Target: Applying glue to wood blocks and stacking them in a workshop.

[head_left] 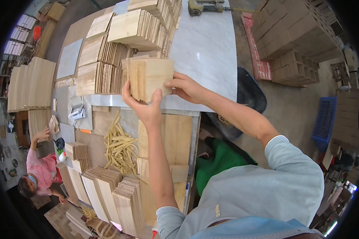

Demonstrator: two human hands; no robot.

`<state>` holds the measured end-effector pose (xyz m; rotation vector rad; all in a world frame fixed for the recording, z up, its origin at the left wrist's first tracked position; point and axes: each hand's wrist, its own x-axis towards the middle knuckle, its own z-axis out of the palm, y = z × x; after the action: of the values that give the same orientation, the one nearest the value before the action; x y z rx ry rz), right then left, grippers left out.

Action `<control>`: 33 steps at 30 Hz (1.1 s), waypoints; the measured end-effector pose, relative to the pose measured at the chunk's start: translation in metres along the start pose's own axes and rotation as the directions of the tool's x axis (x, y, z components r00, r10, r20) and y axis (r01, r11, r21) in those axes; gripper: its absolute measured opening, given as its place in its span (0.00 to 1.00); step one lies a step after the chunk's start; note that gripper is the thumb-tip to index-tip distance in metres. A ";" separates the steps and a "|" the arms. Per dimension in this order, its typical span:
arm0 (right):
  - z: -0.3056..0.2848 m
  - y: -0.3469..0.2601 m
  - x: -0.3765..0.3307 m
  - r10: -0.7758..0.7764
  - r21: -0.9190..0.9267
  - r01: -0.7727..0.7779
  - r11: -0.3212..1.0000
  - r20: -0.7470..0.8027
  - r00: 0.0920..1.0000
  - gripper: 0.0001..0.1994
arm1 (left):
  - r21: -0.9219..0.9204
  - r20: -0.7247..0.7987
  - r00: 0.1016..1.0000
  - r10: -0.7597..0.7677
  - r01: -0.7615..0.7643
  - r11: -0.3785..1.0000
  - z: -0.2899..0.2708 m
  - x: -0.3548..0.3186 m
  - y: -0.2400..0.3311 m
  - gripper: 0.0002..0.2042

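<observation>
A stack of thin, square wooden boards [157,73] is held up over the table's front part. My left hand [143,109] grips it from below, the thumb on the near face and the fingers round the left side. At the stack's right edge, my right hand [187,88] is closed with its thumb and fingers on the boards. The lower edges of the boards are slightly uneven. Just behind and to the left stand piles of similar wooden boards [103,59], partly hidden by the held stack.
A nail gun [205,7] lies at the far end of the grey tabletop [203,44]. Loose wooden strips [121,147] lie left of my left forearm, near more board stacks [129,201]. A black tub [251,93] stands at right. Another person [42,171] works at left.
</observation>
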<state>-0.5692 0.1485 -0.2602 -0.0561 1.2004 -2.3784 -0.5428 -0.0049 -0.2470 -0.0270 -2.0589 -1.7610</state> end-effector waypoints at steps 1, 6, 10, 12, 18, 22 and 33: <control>0.001 0.002 -0.007 0.026 -0.062 -0.026 0.998 0.001 1.000 0.27 | 0.072 0.017 0.998 0.056 -0.057 0.996 -0.006 -0.006 0.001 0.43; -0.012 0.011 -0.034 0.237 0.018 -0.238 0.971 0.031 0.971 0.32 | 0.514 0.207 0.909 0.363 -0.417 0.750 -0.040 -0.041 0.017 0.39; -0.017 0.018 -0.038 0.422 -0.076 -0.416 0.906 0.249 0.872 0.41 | 0.518 0.546 0.741 0.390 -0.665 0.539 -0.072 -0.070 0.021 0.26; -0.009 0.020 -0.044 0.500 -0.161 -0.474 0.866 0.245 0.830 0.41 | 0.486 0.645 0.650 0.402 -0.755 0.440 -0.079 -0.084 0.024 0.21; -0.006 0.043 -0.055 0.643 -0.207 -0.610 0.765 0.303 0.704 0.43 | 0.515 0.732 0.620 0.281 -0.775 0.367 -0.106 -0.130 0.019 0.23; 0.002 0.062 -0.059 0.687 -0.168 -0.669 0.724 0.267 0.676 0.40 | 0.569 0.719 0.658 0.223 -0.742 0.354 -0.113 -0.158 0.015 0.25; -0.007 0.120 -0.078 0.666 0.127 -0.735 0.666 0.341 0.663 0.35 | 0.616 0.692 0.718 0.074 -0.641 0.457 -0.135 -0.178 0.027 0.34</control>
<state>-0.4546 0.1269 -0.3433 0.1513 0.6013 -1.7187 -0.3318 -0.0811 -0.2668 -0.7844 -2.8294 -0.3165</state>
